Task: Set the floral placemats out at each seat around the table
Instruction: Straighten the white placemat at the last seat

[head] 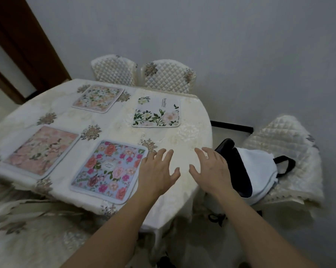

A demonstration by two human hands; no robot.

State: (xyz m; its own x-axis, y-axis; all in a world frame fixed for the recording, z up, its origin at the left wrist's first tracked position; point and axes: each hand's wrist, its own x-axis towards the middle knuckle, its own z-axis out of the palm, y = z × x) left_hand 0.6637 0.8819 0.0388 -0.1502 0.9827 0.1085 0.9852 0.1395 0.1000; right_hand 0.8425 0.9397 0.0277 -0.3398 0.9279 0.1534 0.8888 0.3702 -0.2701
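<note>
In the head view, the bench (192, 132) carried four floral placemats on its cream cloth. The blue placemat (109, 169) served as the landmark: the pink placemat (41, 149) lay just beside it, toward the left, the pale peach placemat (98, 98) lay beyond it at the far edge, and the white placemat (156, 112) lay beyond it to the right. The left hand (157, 169) hovered with fingers spread and empty, overlapping the blue placemat's right edge. The right hand (209, 169), likewise spread and empty, was further right, near the bench's rim. A white-and-black bag (256, 171) rested on a quilted chair (291, 151) beyond that.
</note>
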